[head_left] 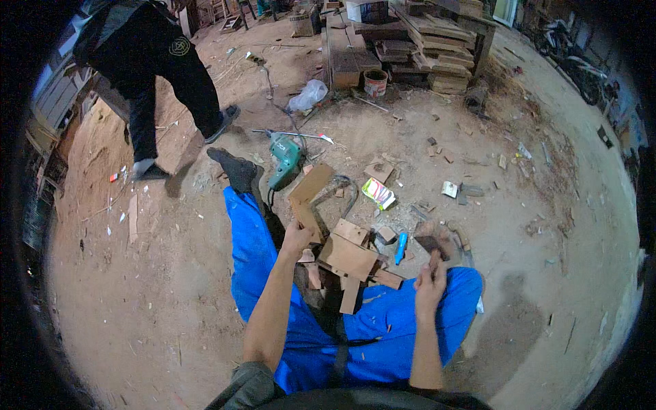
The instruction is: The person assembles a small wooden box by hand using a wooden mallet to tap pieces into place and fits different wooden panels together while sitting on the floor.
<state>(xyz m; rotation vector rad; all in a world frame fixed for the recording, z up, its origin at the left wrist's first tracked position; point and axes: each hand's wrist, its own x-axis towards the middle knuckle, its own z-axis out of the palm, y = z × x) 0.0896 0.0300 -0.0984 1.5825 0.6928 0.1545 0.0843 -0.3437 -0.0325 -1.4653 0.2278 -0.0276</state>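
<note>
My left hand [297, 240] is closed around the lower end of an angled, L-shaped piece of wood [309, 194], held up in front of me. Over my right knee, my right hand [430, 281] has its fingers drawn together; what they hold, if anything, is too small to make out. Between my legs lies a pile of cut wooden blocks, with a broad flat block [349, 254] on top and a narrow strip [350, 294] sticking out toward me. A blue tube-shaped thing [401, 248] stands beside the pile, near my right hand.
A green power drill [285, 160] with a cord lies beyond my left foot. A bright printed packet [378, 193] and wood scraps litter the dirt floor. Stacked boards [437, 51], a bucket [375, 83] and a plastic bag [309, 95] are farther back. Another person [147, 75] stands at far left.
</note>
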